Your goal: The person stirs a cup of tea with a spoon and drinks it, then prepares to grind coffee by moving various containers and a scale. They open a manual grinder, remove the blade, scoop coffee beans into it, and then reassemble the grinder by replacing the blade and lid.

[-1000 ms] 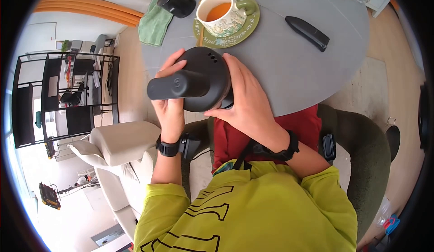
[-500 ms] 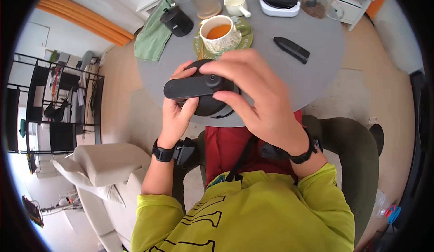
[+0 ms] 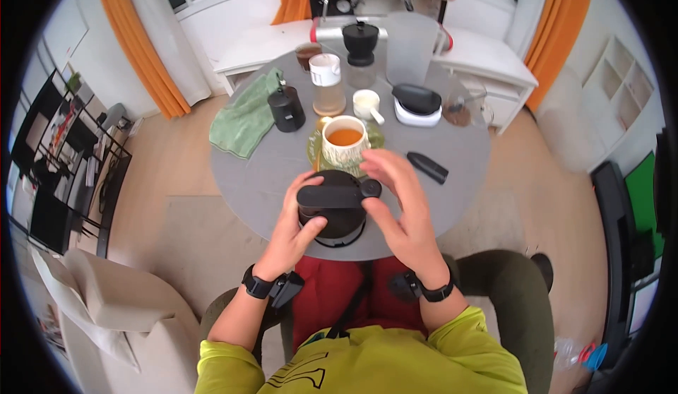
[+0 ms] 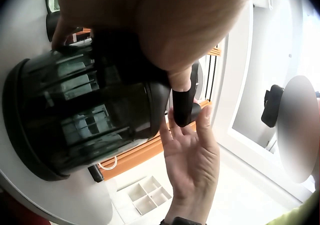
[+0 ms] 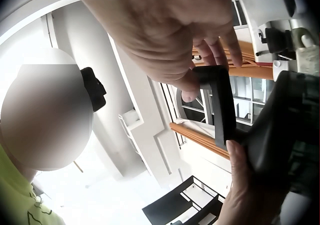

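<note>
A black cylindrical container [image 3: 333, 223] with see-through side walls [image 4: 75, 110] is near the front edge of the grey table [image 3: 247, 200]. My left hand [image 3: 291, 230] grips its left side, thumb on the lid near a flat crank arm [image 3: 328, 197]. The thumb and fingers of my right hand [image 3: 406, 217] pinch the round knob [image 3: 370, 188] at the arm's right end. In the left wrist view, my right hand [image 4: 192, 167] is at the crank beyond the body. The right wrist view shows the crank [image 5: 222, 107] side-on between my hands.
Behind the container, a cup of orange-brown liquid [image 3: 344, 136] stands on a green saucer [image 3: 374, 138]. A black handheld object [image 3: 427, 168] lies to the right. Farther back are a green cloth [image 3: 244, 122], black canister [image 3: 286, 109], small white pitcher [image 3: 366, 103] and white-based device [image 3: 417, 115].
My right hand has moved off the container's side to the crank knob. That knob now points right. My left hand still grips the body, and the head view has tilted up.
</note>
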Available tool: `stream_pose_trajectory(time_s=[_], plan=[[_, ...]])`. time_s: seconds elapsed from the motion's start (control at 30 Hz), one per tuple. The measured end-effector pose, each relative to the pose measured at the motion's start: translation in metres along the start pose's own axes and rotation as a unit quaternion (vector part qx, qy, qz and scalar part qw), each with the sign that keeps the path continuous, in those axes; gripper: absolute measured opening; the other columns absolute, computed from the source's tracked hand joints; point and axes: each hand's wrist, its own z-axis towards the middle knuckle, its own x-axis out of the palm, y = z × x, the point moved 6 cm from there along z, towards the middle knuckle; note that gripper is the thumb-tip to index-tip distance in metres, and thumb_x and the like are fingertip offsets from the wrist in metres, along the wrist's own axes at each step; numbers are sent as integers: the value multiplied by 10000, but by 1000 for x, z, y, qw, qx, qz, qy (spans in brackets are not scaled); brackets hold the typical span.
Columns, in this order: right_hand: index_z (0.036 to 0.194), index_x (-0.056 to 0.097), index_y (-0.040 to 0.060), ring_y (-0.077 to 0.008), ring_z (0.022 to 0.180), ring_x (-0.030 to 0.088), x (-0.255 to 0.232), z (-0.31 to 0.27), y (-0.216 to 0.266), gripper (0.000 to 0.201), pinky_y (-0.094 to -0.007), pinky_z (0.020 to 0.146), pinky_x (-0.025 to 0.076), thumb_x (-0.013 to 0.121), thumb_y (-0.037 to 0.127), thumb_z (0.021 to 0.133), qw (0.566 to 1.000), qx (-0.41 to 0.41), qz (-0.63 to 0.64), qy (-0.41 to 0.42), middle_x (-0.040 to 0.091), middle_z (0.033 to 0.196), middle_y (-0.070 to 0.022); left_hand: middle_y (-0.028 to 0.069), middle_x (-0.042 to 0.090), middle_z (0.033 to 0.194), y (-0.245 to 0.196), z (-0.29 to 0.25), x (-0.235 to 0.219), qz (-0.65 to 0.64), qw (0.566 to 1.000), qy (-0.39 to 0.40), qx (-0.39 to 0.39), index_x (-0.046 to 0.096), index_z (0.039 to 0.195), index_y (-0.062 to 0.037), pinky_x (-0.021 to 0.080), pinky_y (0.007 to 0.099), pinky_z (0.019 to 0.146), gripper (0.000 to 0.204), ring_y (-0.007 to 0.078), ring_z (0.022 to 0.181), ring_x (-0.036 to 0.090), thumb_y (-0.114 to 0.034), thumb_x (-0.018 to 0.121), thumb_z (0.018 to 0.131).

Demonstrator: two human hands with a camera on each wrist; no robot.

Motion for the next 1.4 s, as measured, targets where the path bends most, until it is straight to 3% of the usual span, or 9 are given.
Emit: stream_pose_trajectory(time_s=[0.1, 0.3, 0.4, 0.53, 0.7, 0.9, 1.1, 1.33, 1.4], plan=[[1282, 506, -3, -289, 1107, 564, -1, -3, -3, 470, -364, 932, 451, 637, -24, 831, 994, 26, -26, 100, 498, 1306, -172, 180, 287, 1492, -15, -3, -2, 42, 999, 2, 5, 363, 1408, -21, 271, 392, 1122, 565, 309, 1385, 315, -164, 601, 916], [1244, 527, -12, -247, 1002, 613, 3, -2, 11, 398, -351, 969, 448, 623, -7, 859, 998, 18, -4, -60, 626, 1067, -132, 229, 245, 1519, -18, -15, -9, 65, 998, 0, -3, 350, 1412, -15, 265, 404, 1138, 560, 368, 1414, 270, -113, 602, 922], [1302, 473, 9, -247, 1092, 561, 5, -9, -6, 549, -377, 978, 452, 707, 16, 806, 994, 88, 26, 57, 502, 1203, -127, 226, 266, 1514, -27, -12, -12, 112, 993, 12, 34, 345, 1405, -4, 279, 406, 1132, 558, 370, 1410, 278, -117, 603, 922], [1338, 452, 13, -249, 1147, 549, 0, -15, -15, 469, -380, 1001, 433, 593, 45, 892, 998, 64, -24, -6, 486, 1311, -148, 186, 313, 1503, -31, -9, -11, 114, 992, 39, 27, 250, 1473, -16, 265, 392, 1139, 683, 325, 1408, 300, -61, 608, 893], [1245, 553, -6, -256, 1104, 561, 0, -11, -17, 402, -357, 956, 445, 637, 13, 852, 998, 49, -1, 35, 551, 1220, -149, 213, 314, 1491, -35, -8, -13, 95, 995, 27, 27, 374, 1354, 14, 312, 416, 1110, 535, 376, 1386, 321, -94, 627, 896], [1161, 633, -1, -296, 1037, 595, 5, -3, 3, 356, -366, 921, 455, 667, -16, 806, 998, 14, -55, -9, 603, 1100, -156, 185, 311, 1502, -34, -6, -9, 126, 991, 47, 17, 250, 1458, 8, 286, 407, 1129, 709, 314, 1378, 359, -56, 622, 858], [1197, 598, -31, -317, 1110, 569, 2, -4, -15, 345, -399, 964, 442, 621, 39, 860, 995, 15, -6, 96, 589, 1169, -178, 190, 291, 1511, -26, -5, -9, 102, 994, 44, -6, 295, 1418, 6, 288, 417, 1127, 691, 325, 1382, 354, -52, 636, 820], [1253, 542, -41, -321, 1131, 559, -5, -4, -18, 384, -405, 967, 441, 588, 72, 889, 999, 16, -4, 28, 582, 1201, -195, 208, 275, 1516, -26, -4, -8, 85, 996, 40, 10, 337, 1378, -15, 273, 431, 1132, 641, 361, 1406, 303, -39, 637, 813], [1257, 536, -42, -323, 1168, 533, 0, -11, -26, 412, -395, 963, 438, 613, 113, 883, 990, 74, 40, 115, 552, 1256, -197, 208, 275, 1516, -27, -5, -7, 82, 996, 41, 7, 338, 1377, -14, 270, 429, 1133, 638, 360, 1408, 299, -38, 635, 814]])
